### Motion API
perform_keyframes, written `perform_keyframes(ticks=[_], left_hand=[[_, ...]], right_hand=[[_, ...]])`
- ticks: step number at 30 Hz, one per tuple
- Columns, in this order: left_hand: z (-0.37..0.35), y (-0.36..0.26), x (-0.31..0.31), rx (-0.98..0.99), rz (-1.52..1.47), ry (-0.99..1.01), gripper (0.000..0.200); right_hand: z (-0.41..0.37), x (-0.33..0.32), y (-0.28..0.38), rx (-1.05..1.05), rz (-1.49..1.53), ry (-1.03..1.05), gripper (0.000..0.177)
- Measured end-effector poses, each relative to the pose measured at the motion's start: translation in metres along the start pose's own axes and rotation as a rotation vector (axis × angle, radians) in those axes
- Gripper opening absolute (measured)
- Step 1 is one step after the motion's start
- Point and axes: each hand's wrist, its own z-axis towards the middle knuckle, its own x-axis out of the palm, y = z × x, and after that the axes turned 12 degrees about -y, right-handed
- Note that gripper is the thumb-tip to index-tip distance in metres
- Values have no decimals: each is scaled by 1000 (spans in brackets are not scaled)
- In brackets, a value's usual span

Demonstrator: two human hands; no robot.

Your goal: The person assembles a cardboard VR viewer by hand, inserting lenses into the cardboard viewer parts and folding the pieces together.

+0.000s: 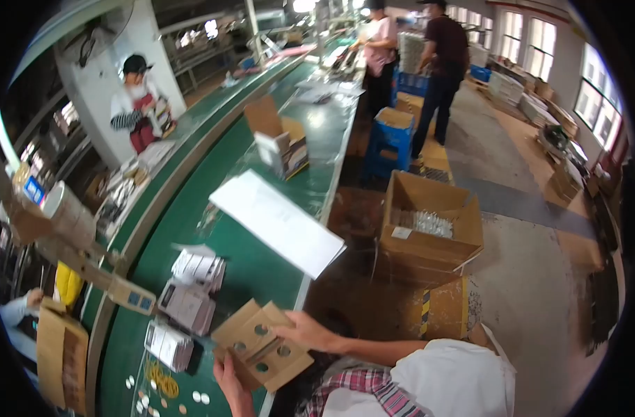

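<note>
My right hand (307,332) comes in from the right on a bare, outstretched forearm. It lies flat over the near-right edge of the cardboard insert (258,347), fingers spread and pressing down. My left hand (228,382) rises from the near edge, fingers curled up around the insert's near-left corner, so both hands hold the same piece.

The insert sits at the near edge of the green counter (262,267), tilted face-up towards me. It is a folded brown panel with four round holes, and its longer side runs diagonally from far left to near right. I see no print on it.

Just left of it stand stacks of small white boxes (187,304). Their dark labels are too small for me to read. Yellow rubber bands (166,383) lie nearer. A large white sheet (276,222) lies farther along, overhanging the counter's right edge. On the floor to the right sits an open carton (429,240).
</note>
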Motion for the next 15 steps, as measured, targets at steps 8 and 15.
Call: perform_keyframes(ticks=[8, 15], left_hand=[[1, -9, -3, -183, -36, -68, 32], [13, -5, -10, -155, -45, -87, 31]], right_hand=[[17, 18, 9, 217, 155, 62, 29], [29, 26, -6, 202, 155, 126, 33]])
